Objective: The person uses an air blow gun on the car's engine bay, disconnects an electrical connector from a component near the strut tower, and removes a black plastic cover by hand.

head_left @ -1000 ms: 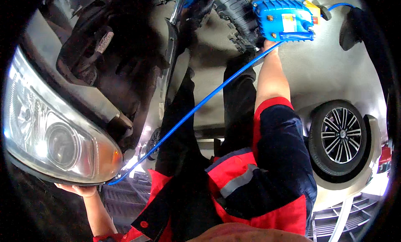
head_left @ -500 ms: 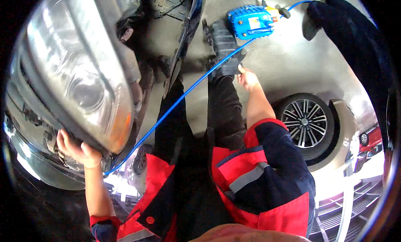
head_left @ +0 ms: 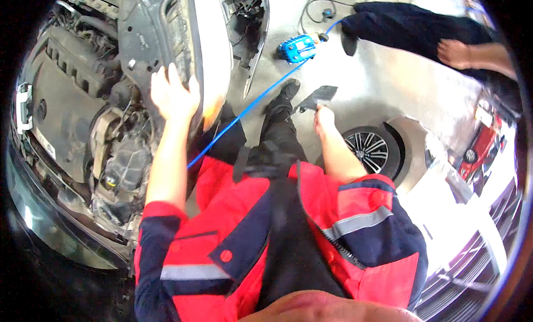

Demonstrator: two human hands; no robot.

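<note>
While my left hand [head_left: 173, 94] presses spread fingers flat on the big grey-and-white plastic headlamp housing [head_left: 183, 39] beside the open engine bay [head_left: 72, 116], I judge it bulky, light, fragile; grip its rim; right hand [head_left: 325, 119] hangs empty, loosely curled.

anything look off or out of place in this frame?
Yes: the headlight unit is out of its mount, propped by the left hand beside the exposed engine bay. A blue device and its blue cable lie across the floor.

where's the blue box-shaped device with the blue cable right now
In the head view the blue box-shaped device lies on the grey floor at upper centre, right of the detached bumper panel, beyond the person's black shoe.
</note>
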